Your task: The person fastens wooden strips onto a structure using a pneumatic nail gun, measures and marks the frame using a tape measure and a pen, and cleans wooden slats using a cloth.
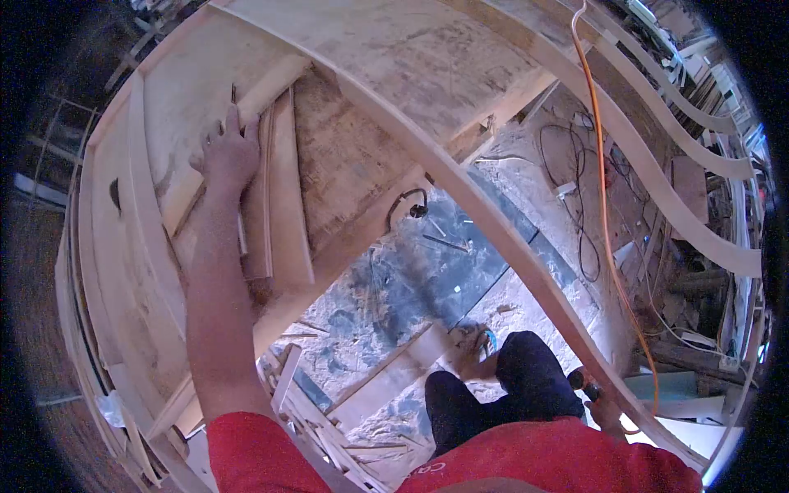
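Note:
My left hand (230,158) reaches far forward with its fingers spread, resting on a pale wooden strip (275,86) that crosses a large plywood panel (181,66). A small dark pointed thing (233,93) shows just beyond the fingertips; its kind is unclear. Several narrow wood pieces (283,189) lie beside my wrist. Low on the right, my right hand (606,413) is closed around a dark tool (582,381), partly hidden by the long wooden rail (493,222). An orange hose (606,205) curves down to that hand; the tool's exact kind cannot be made out.
Wood offcuts (308,444) are piled at lower left. The dusty floor (386,287) below carries a board (394,374) near my feet. Curved wooden strips (682,214) extend on the right, with a black cable (582,205) on the ground and stacked scrap behind.

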`<control>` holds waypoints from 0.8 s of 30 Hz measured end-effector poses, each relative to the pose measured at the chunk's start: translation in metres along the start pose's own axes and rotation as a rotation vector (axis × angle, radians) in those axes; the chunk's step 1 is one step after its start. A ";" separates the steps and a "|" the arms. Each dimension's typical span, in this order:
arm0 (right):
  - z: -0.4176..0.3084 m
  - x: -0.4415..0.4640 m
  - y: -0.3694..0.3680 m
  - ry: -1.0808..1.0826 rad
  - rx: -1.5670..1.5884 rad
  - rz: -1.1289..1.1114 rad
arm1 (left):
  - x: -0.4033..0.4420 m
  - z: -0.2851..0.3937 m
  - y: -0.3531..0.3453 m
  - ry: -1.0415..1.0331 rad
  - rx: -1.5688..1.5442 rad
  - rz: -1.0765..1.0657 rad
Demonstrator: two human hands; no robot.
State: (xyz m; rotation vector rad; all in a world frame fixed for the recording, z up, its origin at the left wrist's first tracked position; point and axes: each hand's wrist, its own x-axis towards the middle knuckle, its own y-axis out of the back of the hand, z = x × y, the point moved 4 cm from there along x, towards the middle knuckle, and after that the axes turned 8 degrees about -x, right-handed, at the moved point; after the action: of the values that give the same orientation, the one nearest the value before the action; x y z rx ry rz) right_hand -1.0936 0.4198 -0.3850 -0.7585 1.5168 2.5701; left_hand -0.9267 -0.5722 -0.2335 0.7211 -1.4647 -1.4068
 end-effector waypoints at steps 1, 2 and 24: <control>-0.003 0.000 0.003 -0.007 0.004 -0.007 | -0.001 0.001 0.001 -0.004 0.000 -0.001; -0.004 -0.002 0.007 -0.017 0.009 -0.013 | -0.004 0.001 0.001 0.005 -0.010 -0.009; -0.076 -0.009 0.083 -0.322 0.243 -0.072 | -0.004 0.014 0.003 -0.056 -0.157 -0.020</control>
State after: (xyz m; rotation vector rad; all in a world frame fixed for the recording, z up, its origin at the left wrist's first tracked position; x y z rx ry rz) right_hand -1.0817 0.3154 -0.3437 -0.3447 1.6178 2.2621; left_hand -0.9373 -0.5621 -0.2305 0.6033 -1.3754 -1.5491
